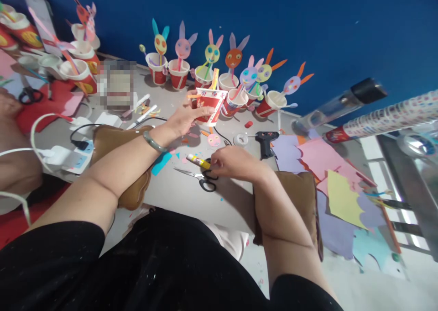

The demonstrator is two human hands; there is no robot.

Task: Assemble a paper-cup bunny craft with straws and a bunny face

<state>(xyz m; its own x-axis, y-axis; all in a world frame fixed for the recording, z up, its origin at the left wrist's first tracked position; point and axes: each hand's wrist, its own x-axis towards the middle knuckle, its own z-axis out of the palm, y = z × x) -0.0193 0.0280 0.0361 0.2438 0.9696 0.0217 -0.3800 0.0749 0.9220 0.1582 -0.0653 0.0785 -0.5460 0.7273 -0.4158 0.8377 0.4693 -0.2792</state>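
Note:
My left hand [186,117] grips a red paper cup [207,106] with a white rim, raised above the table. A yellow-orange strip [215,79] stands up out of the cup. My right hand [236,162] is closed at the end of a yellow glue stick [199,161], its fingers curled round that end. Just below the glue stick lie black-handled scissors [198,176], one loop near my right fingertips. A pink paper rabbit face [214,139] with orange ears lies on the table between my hands.
Several red cups with paper rabbits [179,73] line the blue wall. A glue gun [266,143], a tape roll [240,139] and coloured paper sheets [328,160] lie to the right. At left are a power strip [79,158] with cables and another person's arm [17,160].

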